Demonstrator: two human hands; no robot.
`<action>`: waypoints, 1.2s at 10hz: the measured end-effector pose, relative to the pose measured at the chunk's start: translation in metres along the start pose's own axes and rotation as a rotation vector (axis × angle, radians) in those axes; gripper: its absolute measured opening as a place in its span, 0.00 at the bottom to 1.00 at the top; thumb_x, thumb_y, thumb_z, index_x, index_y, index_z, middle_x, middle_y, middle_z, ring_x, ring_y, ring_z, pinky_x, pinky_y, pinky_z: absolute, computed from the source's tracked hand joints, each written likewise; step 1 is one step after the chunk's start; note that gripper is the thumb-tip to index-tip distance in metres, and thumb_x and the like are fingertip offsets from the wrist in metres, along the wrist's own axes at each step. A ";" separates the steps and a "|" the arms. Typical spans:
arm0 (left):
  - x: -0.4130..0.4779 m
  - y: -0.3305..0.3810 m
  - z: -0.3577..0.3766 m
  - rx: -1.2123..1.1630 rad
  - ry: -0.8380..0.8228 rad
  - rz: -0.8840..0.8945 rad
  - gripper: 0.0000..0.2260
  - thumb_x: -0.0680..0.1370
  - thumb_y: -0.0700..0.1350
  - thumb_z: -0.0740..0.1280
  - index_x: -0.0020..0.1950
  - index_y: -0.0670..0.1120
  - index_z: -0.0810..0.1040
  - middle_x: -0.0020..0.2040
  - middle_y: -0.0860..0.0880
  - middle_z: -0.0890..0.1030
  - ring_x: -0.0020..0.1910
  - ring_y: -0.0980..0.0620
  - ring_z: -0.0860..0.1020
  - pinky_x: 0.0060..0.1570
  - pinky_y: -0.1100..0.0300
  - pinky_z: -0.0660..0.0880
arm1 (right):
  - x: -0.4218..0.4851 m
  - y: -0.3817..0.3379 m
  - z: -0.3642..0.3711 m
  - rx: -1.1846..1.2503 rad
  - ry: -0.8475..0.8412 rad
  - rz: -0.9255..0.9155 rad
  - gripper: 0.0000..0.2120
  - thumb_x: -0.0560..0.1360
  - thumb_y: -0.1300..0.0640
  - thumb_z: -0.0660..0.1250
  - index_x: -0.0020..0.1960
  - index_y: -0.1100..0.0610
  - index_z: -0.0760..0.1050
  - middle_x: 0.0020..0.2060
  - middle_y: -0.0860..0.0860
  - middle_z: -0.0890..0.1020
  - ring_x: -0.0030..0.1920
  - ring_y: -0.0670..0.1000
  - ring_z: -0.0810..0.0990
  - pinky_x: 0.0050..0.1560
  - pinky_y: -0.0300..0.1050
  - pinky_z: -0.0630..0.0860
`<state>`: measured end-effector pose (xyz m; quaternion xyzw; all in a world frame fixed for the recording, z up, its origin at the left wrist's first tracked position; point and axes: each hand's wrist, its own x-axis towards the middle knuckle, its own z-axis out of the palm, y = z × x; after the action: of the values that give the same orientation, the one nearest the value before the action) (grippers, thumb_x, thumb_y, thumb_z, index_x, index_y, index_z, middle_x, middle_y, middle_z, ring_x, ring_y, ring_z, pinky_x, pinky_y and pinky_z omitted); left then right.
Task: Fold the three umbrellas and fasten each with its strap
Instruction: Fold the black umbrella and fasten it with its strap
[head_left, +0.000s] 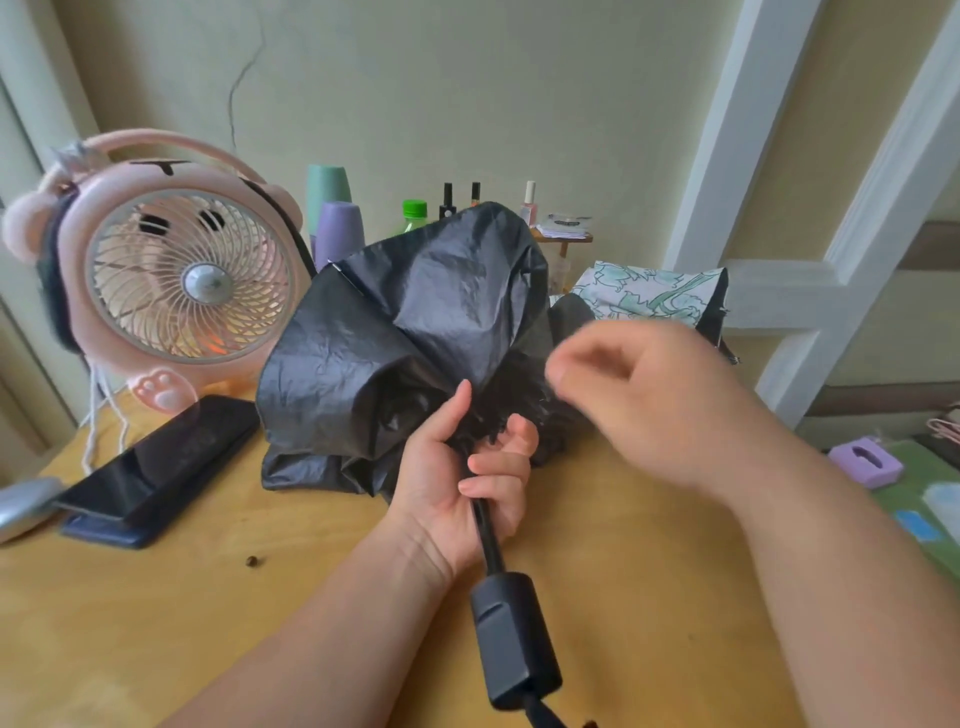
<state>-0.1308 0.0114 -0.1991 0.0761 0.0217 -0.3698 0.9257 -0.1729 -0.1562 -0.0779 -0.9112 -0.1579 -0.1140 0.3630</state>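
- Two bare hands work at a black umbrella (415, 312), which lies part-collapsed on the wooden table (156, 623), its crumpled canopy bunched and billowing away from the person.
- Left hand (467, 467) comes from below the umbrella and grips its thin shaft where the fabric gathers, fingers curled round it and thumb stretched up against the cloth.
- Right hand (639, 400) hangs in the air just right of the umbrella's canopy, fingers bent inward; it is smeared by motion blur, so whether it pinches anything cannot be told.
- Black handle (514, 639) of the umbrella points toward the person, nearer than the left hand.
- Behind and right of the umbrella lies a second umbrella (644, 296), white with a green pattern.
- Left of the umbrella stands a pink fan (182, 280), and a dark phone (161, 457) lies in front of it.
- Behind the umbrella stand a green cup (327, 192), a purple cup (340, 234), a green-capped bottle (414, 213) and small nail-polish bottles (529, 202).
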 end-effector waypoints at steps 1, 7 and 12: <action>-0.002 0.000 0.000 0.007 -0.055 0.000 0.25 0.73 0.59 0.76 0.53 0.40 0.73 0.44 0.44 0.80 0.24 0.53 0.73 0.19 0.66 0.67 | 0.048 0.025 0.017 -0.063 -0.013 -0.081 0.08 0.80 0.50 0.69 0.57 0.46 0.83 0.51 0.37 0.83 0.51 0.37 0.80 0.56 0.36 0.75; 0.006 0.000 -0.006 0.187 -0.033 0.119 0.19 0.78 0.56 0.70 0.60 0.44 0.76 0.43 0.49 0.72 0.29 0.52 0.74 0.22 0.69 0.71 | 0.029 0.064 0.082 0.387 -0.314 -0.291 0.22 0.75 0.67 0.55 0.61 0.60 0.82 0.56 0.48 0.80 0.56 0.43 0.79 0.53 0.30 0.75; -0.003 -0.005 -0.005 0.044 -0.063 0.063 0.10 0.77 0.51 0.64 0.43 0.47 0.66 0.36 0.49 0.70 0.27 0.51 0.73 0.22 0.65 0.71 | 0.037 0.087 0.085 0.472 -0.020 0.321 0.11 0.78 0.58 0.69 0.39 0.63 0.83 0.33 0.57 0.86 0.35 0.55 0.85 0.32 0.45 0.78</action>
<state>-0.1369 0.0105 -0.2039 0.0855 -0.0178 -0.3430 0.9353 -0.0990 -0.1492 -0.1811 -0.8158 -0.0371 -0.0062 0.5771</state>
